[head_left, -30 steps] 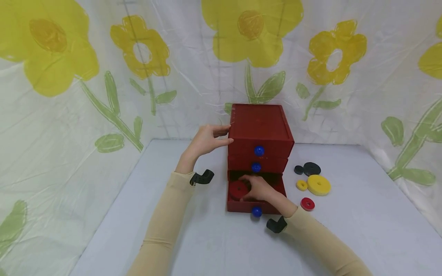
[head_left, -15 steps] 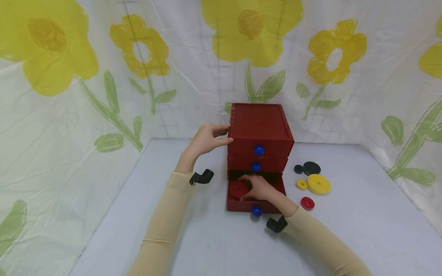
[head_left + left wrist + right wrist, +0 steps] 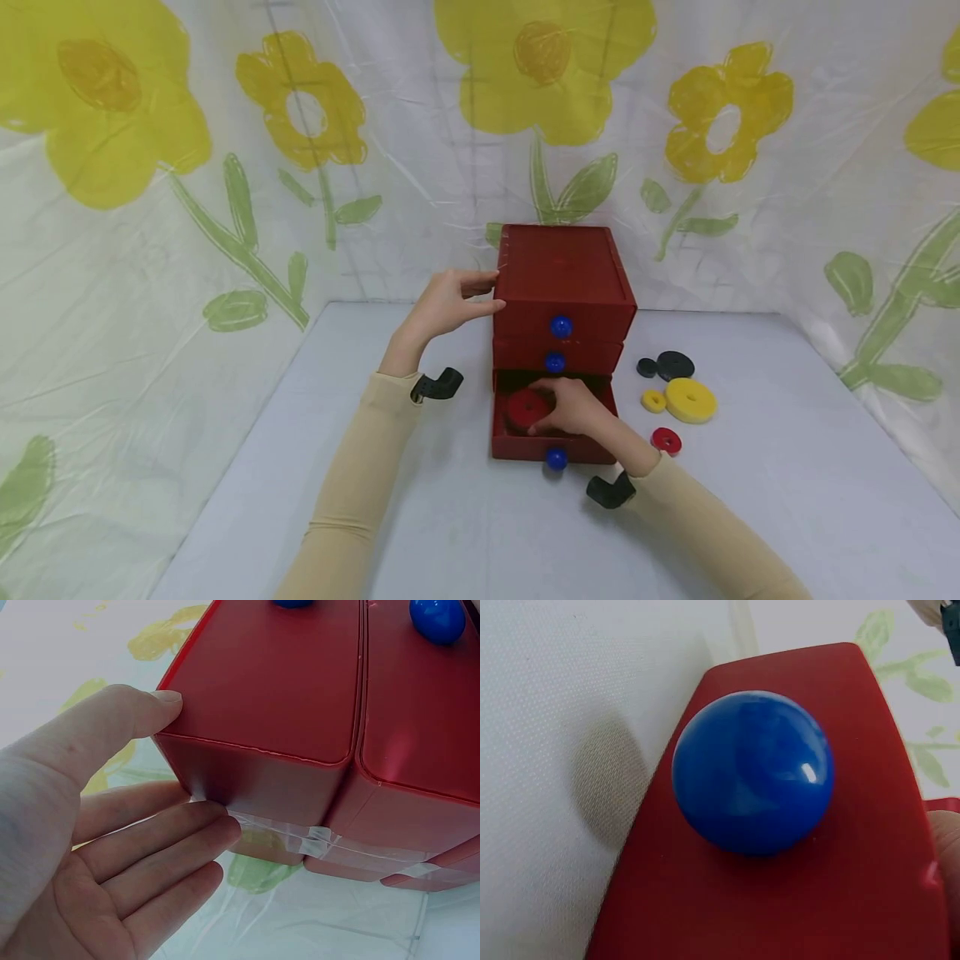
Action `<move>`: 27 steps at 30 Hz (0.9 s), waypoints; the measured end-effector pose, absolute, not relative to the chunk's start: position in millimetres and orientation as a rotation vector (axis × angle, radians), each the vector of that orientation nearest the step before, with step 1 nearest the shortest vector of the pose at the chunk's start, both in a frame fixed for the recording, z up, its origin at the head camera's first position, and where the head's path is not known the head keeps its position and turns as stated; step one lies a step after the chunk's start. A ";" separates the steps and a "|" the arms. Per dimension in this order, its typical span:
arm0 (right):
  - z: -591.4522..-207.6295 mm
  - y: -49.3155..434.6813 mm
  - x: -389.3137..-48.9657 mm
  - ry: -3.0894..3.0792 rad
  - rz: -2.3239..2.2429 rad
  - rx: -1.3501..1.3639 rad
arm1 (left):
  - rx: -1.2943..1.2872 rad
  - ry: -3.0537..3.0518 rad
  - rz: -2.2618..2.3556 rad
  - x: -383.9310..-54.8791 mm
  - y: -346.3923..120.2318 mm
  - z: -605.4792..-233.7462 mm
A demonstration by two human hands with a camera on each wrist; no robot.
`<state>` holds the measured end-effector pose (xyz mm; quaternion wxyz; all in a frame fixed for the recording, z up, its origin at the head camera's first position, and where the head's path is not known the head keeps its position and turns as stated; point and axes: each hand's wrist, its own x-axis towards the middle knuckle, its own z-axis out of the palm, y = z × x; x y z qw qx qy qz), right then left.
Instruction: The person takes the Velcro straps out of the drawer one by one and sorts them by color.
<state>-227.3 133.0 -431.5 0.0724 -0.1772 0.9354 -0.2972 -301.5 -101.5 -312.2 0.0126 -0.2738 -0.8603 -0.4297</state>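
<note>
A red cabinet (image 3: 564,265) stands at the back of the table, its bottom drawer (image 3: 517,448) pulled out and the two above shut. My right hand (image 3: 572,408) is inside that drawer, gripping a thick red disc (image 3: 525,408) with a centre hole between thumb and fingers. The right wrist view is filled by the drawer's blue knob (image 3: 751,774); the disc is hidden there. My left hand (image 3: 444,302) rests at the cabinet's front left corner. In the left wrist view its thumb (image 3: 166,705) touches the front edge, and the straight fingers (image 3: 172,825) lie along the side.
Right of the cabinet lie a large black disc (image 3: 675,366), a small black disc (image 3: 647,367), a large yellow disc (image 3: 692,408), a small yellow ring (image 3: 654,401) and a small red ring (image 3: 667,433). A flower-printed sheet (image 3: 405,100) hangs behind the table (image 3: 450,517).
My right hand has shifted slightly to the right inside the drawer, bringing the red disc along from the drawer's left side. My left hand stays at the cabinet corner.
</note>
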 end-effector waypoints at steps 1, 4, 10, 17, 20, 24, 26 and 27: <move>-430.9 134.1 -226.6 2.815 -0.889 -0.525 | -0.854 -2.679 -1.338 -301.7 -101.4 -312.4; -428.5 137.8 -223.9 2.830 -0.880 -0.515 | -0.857 -2.677 -1.338 -301.7 -101.2 -312.6; -423.5 146.3 -218.3 2.836 -0.917 -0.527 | -0.856 -2.680 -1.341 -301.4 -101.2 -312.4; -415.5 158.3 -213.3 2.822 -0.954 -0.527 | -0.859 -2.674 -1.338 -301.2 -100.4 -312.5; -412.6 164.3 -212.3 2.817 -0.965 -0.515 | -0.861 -2.673 -1.344 -300.5 -100.4 -312.0; -409.5 172.7 -211.5 2.817 -0.970 -0.501 | -0.857 -2.680 -1.333 -299.7 -100.4 -311.4; -408.2 176.8 -210.6 2.827 -0.961 -0.489 | -0.857 -2.681 -1.328 -299.8 -100.4 -311.5; -407.4 179.0 -210.0 2.832 -0.955 -0.487 | -0.857 -2.680 -1.328 -300.0 -100.3 -311.7</move>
